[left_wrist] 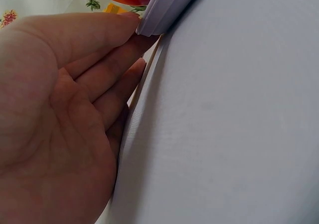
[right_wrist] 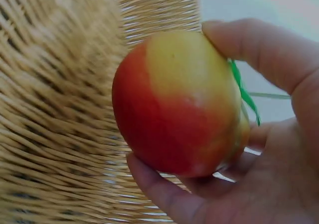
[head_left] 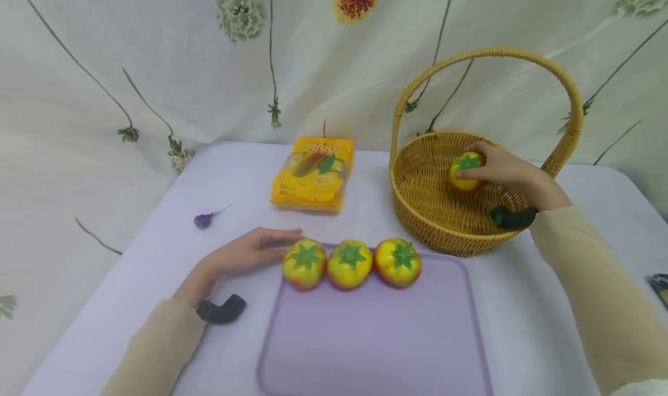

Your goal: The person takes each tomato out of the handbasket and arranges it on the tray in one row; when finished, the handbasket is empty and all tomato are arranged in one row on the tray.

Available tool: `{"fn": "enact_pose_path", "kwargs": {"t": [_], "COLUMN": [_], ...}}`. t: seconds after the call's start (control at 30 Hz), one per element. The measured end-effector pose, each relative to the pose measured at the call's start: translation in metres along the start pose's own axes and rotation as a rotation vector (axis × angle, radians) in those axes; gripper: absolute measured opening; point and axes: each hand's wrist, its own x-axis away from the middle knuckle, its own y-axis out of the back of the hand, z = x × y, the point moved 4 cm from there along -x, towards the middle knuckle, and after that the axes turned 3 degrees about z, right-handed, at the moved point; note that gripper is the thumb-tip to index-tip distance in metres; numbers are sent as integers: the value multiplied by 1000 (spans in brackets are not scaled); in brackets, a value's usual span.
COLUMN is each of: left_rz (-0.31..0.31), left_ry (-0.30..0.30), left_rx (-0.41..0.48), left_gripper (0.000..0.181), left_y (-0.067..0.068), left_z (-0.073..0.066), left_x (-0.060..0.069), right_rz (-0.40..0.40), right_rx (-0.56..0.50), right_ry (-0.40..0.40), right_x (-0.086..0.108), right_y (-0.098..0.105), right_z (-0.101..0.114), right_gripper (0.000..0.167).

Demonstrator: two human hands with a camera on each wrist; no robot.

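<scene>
In the head view, my right hand point(head_left: 503, 165) grips a yellow and red toy tomato point(head_left: 466, 171) with a green star-shaped leaf top, inside the wicker basket point(head_left: 438, 236). The right wrist view shows thumb and fingers around this tomato point(right_wrist: 179, 104), beside the woven wall. My left hand point(head_left: 249, 250) is at the far left corner of the lilac tray point(head_left: 376, 338). Its thumb and index finger pinch the tray's rim point(left_wrist: 152, 22) in the left wrist view. Along the tray's far side sit three similar tomatoes, left point(head_left: 304, 264), middle point(head_left: 350, 264) and right point(head_left: 398, 262).
A yellow bag of mango sweets point(head_left: 313, 175) lies behind the tray. To its left is a purple lollipop point(head_left: 204, 220). The basket's tall arched handle point(head_left: 501, 52) rises above the right hand. A dark object point(head_left: 660, 281) is at the right edge.
</scene>
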Motion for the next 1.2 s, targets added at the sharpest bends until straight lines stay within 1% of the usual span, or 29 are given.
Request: {"fn": "enact_pose_path", "kwargs": {"t": [0.1,0.2,0.33,0.43,0.6,0.77,0.83,1.07,1.2], "left_rz": [0,0,1,2,8,9,7,8,15], "left_ry": [3,2,0,1,0,0,0,-4,-9], "left_rx": [0,-1,6,19,34,23,14,8,9], "left_gripper": [39,39,39,39,39,39,39,39,39], "left_y": [0,0,0,0,-1,-1,0,0,0], "left_z": [0,1,2,3,4,3,2,2,1], "left_x": [1,1,2,3,2,2,1,0,0], "right_rz": [-20,-39,-51,-60,-77,-77,-78,-58,-89], "right_rx": [40,55,56,31,-50,-83,-68,-15,17], "right_ry": [21,53,102,134,191,342,376,348,353], "right_x": [15,32,54,71,97,119,125,134,143], "right_y": [4,6,2,-6,-23,-43,-51,-76,-85], "right_z": [12,22,30,33,38,39,36,30,31], "right_gripper": [72,68,62,62,62,62,64,67,71]}}
